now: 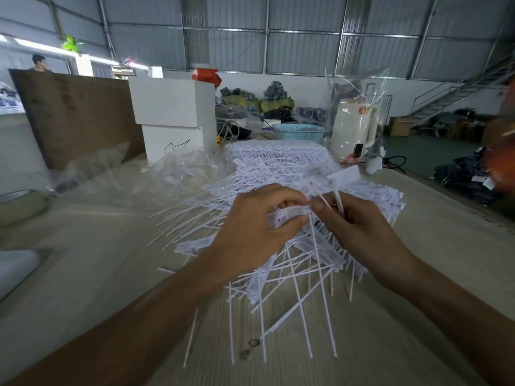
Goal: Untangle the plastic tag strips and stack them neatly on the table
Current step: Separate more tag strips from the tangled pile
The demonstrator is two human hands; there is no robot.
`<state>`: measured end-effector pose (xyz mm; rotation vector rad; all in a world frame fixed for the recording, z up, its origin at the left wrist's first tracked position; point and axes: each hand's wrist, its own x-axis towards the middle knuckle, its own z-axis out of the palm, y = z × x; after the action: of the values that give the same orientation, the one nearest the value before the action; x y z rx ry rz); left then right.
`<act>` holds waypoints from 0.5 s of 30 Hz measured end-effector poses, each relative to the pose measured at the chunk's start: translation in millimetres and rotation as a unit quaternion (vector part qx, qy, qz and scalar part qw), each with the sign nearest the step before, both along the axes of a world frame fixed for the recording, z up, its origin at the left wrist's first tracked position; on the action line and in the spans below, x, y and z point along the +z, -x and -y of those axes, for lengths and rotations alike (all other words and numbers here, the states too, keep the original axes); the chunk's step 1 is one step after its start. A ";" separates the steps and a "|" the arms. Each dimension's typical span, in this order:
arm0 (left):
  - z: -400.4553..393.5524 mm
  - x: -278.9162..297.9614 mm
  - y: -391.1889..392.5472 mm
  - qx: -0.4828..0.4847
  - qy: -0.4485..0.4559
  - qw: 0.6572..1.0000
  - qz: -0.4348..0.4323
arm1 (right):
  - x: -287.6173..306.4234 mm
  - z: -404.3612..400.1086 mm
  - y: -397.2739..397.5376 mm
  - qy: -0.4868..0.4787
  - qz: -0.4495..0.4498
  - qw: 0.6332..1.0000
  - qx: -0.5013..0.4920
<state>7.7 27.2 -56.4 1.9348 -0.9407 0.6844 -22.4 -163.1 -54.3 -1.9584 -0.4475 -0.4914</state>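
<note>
A tangled heap of white plastic tag strips (281, 277) lies on the pale wooden table (97, 274) in front of me. Behind it sits a tidier stack of strips (278, 156). My left hand (250, 232) grips a bunch of strips (289, 215) by their flat heads, above the heap. Close beside it, my right hand (359, 232) pinches the thin tail of a single strip (344, 176), whose flat tag end stands up above my fingers. Long tails hang down from both hands into the heap.
Crumpled clear plastic bags (133, 174) lie at the left, with a tape roll (19, 204) at the left edge. White boxes (172, 115), a brown board (78, 112), a blue basket (299, 132) and a bagged cream kettle (356, 129) stand behind. The table's right edge drops off to the floor.
</note>
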 end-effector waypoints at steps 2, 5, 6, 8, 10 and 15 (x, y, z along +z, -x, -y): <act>1.1 -1.4 1.3 -0.009 -0.001 1.000 0.004 | 0.6 -1.0 0.9 -0.028 -0.012 1.000 -0.001; 1.7 -1.8 1.3 -0.010 0.003 1.000 0.014 | 4.8 -1.5 4.4 -0.054 -0.044 0.997 0.024; 1.7 -1.7 0.9 -0.011 0.005 1.000 0.021 | 5.3 -1.8 5.3 -0.053 -0.062 0.996 0.039; 2.4 -1.9 1.5 -0.014 0.006 0.999 0.032 | 4.4 -3.8 7.6 -0.036 -0.099 0.992 0.069; 2.9 -1.7 2.5 -0.020 -0.003 0.999 0.030 | 2.1 -6.8 8.7 -0.039 -0.114 0.989 0.087; -7.8 0.1 -5.0 -0.016 -0.046 0.999 0.007 | 5.6 -2.5 3.3 -0.164 -0.156 0.973 0.035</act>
<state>12.8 35.0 -56.3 1.9938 -1.0252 0.6460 -25.6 -160.7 -48.7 -1.6549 -0.2168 -0.1904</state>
